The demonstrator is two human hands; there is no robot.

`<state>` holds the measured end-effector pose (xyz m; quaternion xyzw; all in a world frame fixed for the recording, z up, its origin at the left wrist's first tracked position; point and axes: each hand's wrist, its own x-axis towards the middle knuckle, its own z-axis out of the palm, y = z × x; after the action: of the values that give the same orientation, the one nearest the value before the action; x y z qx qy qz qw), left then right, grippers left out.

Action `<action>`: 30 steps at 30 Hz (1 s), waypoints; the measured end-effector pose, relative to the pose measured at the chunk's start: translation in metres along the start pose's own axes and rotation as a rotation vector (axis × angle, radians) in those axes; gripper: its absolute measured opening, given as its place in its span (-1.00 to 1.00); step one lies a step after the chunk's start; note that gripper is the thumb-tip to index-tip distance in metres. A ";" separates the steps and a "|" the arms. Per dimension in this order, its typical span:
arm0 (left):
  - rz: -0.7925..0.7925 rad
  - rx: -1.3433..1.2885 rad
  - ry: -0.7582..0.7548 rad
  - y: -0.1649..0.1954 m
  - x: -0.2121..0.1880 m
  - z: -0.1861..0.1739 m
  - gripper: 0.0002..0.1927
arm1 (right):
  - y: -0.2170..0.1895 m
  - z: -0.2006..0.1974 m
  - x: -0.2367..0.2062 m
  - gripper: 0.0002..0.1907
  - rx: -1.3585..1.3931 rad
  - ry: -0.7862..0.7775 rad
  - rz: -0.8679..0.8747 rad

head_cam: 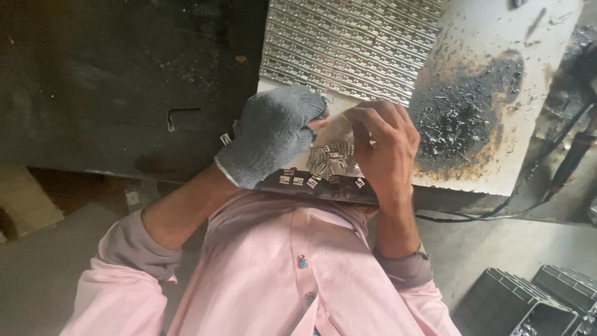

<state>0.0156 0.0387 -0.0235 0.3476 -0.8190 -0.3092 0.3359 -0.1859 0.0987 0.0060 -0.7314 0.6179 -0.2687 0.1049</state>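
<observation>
The gloved left hand (pixel 273 134) is curling its fingers loosely beside the pile of small metal clips (pixel 329 158) to keep them from sliding off the tabletop (pixel 497 74) edge, while the bare right hand (pixel 385 143) is bending its fingers down to pinch at them.

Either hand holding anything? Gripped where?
Cannot tell. Gloved left hand and bare right hand meet above the pile of small metal clips; fingertips hidden.
</observation>
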 end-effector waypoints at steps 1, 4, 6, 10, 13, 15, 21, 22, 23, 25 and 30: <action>0.013 0.068 0.020 0.000 0.001 0.006 -0.86 | 0.002 -0.002 -0.002 -0.77 -0.017 -0.001 -0.012; 0.004 0.183 0.040 0.001 0.000 0.012 -0.78 | 0.005 -0.006 -0.009 -0.72 0.014 -0.049 0.030; -0.004 0.189 0.035 0.001 -0.001 0.011 -0.74 | 0.006 -0.007 -0.011 -0.74 0.046 -0.048 0.051; 0.081 0.077 0.017 0.001 0.000 -0.003 -0.81 | 0.005 -0.002 -0.010 -0.80 0.105 -0.015 0.085; 0.087 0.110 -0.067 0.001 0.003 -0.005 -0.78 | 0.004 0.004 -0.005 -0.81 0.101 0.004 0.087; 0.048 0.150 -0.091 0.002 0.004 0.000 -0.77 | 0.003 0.008 -0.003 -0.80 0.113 0.017 0.091; -0.045 0.208 -0.036 0.002 0.008 0.017 -0.77 | 0.006 0.022 0.003 -0.80 0.161 0.077 0.141; -0.058 0.196 -0.017 0.003 0.007 0.018 -0.79 | 0.007 0.024 0.004 -0.79 0.167 0.081 0.143; -0.074 0.183 0.001 0.003 0.007 0.017 -0.80 | 0.007 0.024 0.004 -0.78 0.174 0.083 0.146; -0.057 0.167 0.037 0.006 0.008 0.014 -0.81 | 0.008 0.020 0.003 -0.77 0.190 0.057 0.160; 0.072 0.064 -0.222 0.002 0.010 -0.015 -0.78 | 0.001 -0.011 -0.007 -0.78 0.144 -0.142 0.124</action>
<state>0.0211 0.0273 -0.0099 0.2923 -0.8726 -0.3071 0.2426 -0.1928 0.1070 0.0132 -0.6994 0.6322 -0.2528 0.2172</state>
